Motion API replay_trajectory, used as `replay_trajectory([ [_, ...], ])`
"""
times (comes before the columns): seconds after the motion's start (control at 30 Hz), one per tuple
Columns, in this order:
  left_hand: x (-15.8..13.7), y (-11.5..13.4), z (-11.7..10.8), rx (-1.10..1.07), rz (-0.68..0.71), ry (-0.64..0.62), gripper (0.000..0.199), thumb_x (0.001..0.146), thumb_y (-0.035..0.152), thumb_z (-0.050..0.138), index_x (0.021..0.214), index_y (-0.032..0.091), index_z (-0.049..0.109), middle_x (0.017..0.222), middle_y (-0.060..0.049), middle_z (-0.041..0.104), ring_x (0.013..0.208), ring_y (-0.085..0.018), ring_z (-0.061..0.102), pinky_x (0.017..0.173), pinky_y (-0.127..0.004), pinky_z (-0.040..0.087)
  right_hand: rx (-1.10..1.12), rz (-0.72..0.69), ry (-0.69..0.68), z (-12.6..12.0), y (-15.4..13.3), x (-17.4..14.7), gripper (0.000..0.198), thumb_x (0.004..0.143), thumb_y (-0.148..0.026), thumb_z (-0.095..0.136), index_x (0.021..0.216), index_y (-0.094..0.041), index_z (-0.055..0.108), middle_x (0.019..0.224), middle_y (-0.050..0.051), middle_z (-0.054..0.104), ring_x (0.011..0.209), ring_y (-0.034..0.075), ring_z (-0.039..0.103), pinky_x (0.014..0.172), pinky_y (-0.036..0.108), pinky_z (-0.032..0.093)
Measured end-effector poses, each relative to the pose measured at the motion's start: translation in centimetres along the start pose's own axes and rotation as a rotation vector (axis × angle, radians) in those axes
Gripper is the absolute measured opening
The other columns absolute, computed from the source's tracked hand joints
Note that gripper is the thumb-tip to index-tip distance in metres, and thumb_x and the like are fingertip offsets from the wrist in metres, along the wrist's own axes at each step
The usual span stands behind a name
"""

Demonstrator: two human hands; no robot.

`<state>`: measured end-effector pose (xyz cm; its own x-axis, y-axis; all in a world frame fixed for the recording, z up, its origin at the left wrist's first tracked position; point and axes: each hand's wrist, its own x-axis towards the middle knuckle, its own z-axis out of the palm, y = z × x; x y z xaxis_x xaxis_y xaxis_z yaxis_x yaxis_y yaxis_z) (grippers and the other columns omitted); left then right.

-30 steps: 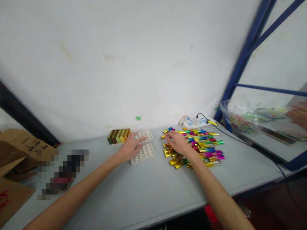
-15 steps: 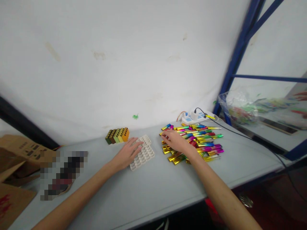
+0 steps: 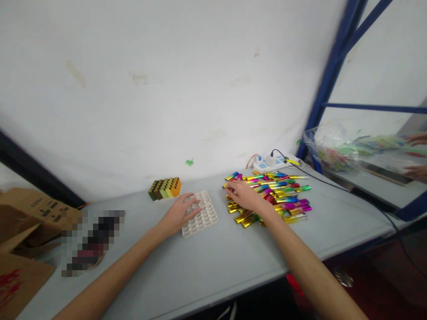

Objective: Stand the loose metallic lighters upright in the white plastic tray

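Observation:
A white tray (image 3: 207,214) with rows of small oval hollows lies on the table. My left hand (image 3: 183,211) rests on its left side, fingers apart. To the right spreads a pile of shiny metallic slim lighters (image 3: 286,194) in gold, blue, green and magenta. Over the pile's left end is my right hand (image 3: 243,194), its fingers bent down and drawn together beside a gold lighter. What lies between those fingertips is hidden. Behind and left of the tray stands a block of upright lighters (image 3: 165,188) in dark green, brown, yellow and orange rows.
A power strip (image 3: 271,162) with a black cable stands by the wall. Brown paper bags (image 3: 33,213) and a blurred-out item (image 3: 95,244) occupy the left. Beyond a blue metal frame (image 3: 322,98) are plastic bags (image 3: 333,153) and another person's hands (image 3: 416,171).
The view has shifted slightly. My left hand's fingers have moved a little across the tray, and the tray sits a bit straighter. My right hand stays at the pile.

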<state>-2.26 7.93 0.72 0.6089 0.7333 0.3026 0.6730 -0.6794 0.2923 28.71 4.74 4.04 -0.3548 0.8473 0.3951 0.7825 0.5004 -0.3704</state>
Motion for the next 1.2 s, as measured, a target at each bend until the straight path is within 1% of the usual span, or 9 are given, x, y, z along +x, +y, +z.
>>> replay_trajectory([
  [0.27, 0.9, -0.8, 0.1, -0.029, 0.04, -0.006, 0.051, 0.103, 0.065, 0.045, 0.118, 0.026, 0.074, 0.141, -0.012, 0.062, 0.129, -0.029, 0.062, 0.116, -0.049, 0.048, -0.015, 0.0, -0.011, 0.0, 0.1, 0.0, 0.022, 0.106, -0.02, 0.054, 0.1, -0.012, 0.074, 0.096, 0.012, 0.076, 0.09, 0.022, 0.069, 0.084, 0.031, 0.047],
  [0.43, 1.1, -1.0, 0.4, -0.037, 0.049, 0.003, 0.052, 0.104, 0.066, 0.044, 0.12, 0.027, 0.074, 0.141, -0.011, 0.062, 0.13, -0.028, 0.062, 0.117, -0.048, 0.046, -0.006, 0.008, 0.001, 0.2, 0.6, 0.0, 0.02, 0.105, -0.019, 0.055, 0.104, -0.013, 0.074, 0.101, 0.012, 0.077, 0.096, 0.023, 0.07, 0.088, 0.032, 0.048],
  [0.57, 1.2, -1.0, 0.6, -0.043, 0.056, 0.004, 0.054, 0.104, 0.067, 0.042, 0.121, 0.027, 0.075, 0.142, -0.011, 0.061, 0.131, -0.029, 0.061, 0.118, -0.048, 0.046, -0.002, 0.013, 0.001, 0.4, 1.1, 0.0, 0.021, 0.105, -0.018, 0.053, 0.107, -0.013, 0.074, 0.105, 0.013, 0.078, 0.098, 0.024, 0.07, 0.091, 0.034, 0.049],
  [0.83, 1.4, -1.4, 0.9, -0.041, 0.074, -0.005, 0.055, 0.104, 0.067, 0.042, 0.123, 0.027, 0.075, 0.144, -0.012, 0.062, 0.134, -0.029, 0.06, 0.118, -0.049, 0.045, 0.006, 0.023, 0.018, 0.8, 2.0, -0.3, 0.022, 0.104, -0.019, 0.054, 0.102, -0.015, 0.075, 0.106, 0.013, 0.078, 0.097, 0.024, 0.071, 0.092, 0.037, 0.052],
  [0.9, 1.4, -1.5, 1.1, -0.042, 0.075, 0.001, 0.055, 0.104, 0.067, 0.042, 0.122, 0.027, 0.076, 0.144, -0.012, 0.062, 0.134, -0.029, 0.059, 0.118, -0.049, 0.045, 0.024, 0.007, 0.003, 1.0, 2.5, -0.4, 0.018, 0.103, -0.02, 0.057, 0.105, -0.015, 0.075, 0.109, 0.013, 0.078, 0.102, 0.025, 0.071, 0.095, 0.039, 0.053],
  [1.03, 1.2, -1.5, 1.5, -0.051, 0.064, 0.021, 0.054, 0.105, 0.065, 0.043, 0.122, 0.027, 0.077, 0.143, -0.013, 0.062, 0.134, -0.03, 0.06, 0.118, -0.05, 0.046, 0.099, -0.082, -0.075, 0.7, 3.5, -0.7, 0.017, 0.098, -0.02, 0.066, 0.112, -0.019, 0.076, 0.119, 0.011, 0.077, 0.115, 0.025, 0.069, 0.104, 0.042, 0.052],
  [1.2, 1.0, -1.2, 1.7, -0.079, 0.041, 0.04, 0.051, 0.105, 0.063, 0.046, 0.122, 0.027, 0.077, 0.144, -0.011, 0.063, 0.132, -0.029, 0.061, 0.118, -0.049, 0.047, 0.103, -0.086, -0.126, 0.2, 3.8, -0.9, 0.018, 0.099, -0.019, 0.064, 0.112, -0.019, 0.077, 0.118, 0.011, 0.076, 0.117, 0.026, 0.068, 0.104, 0.042, 0.053],
])
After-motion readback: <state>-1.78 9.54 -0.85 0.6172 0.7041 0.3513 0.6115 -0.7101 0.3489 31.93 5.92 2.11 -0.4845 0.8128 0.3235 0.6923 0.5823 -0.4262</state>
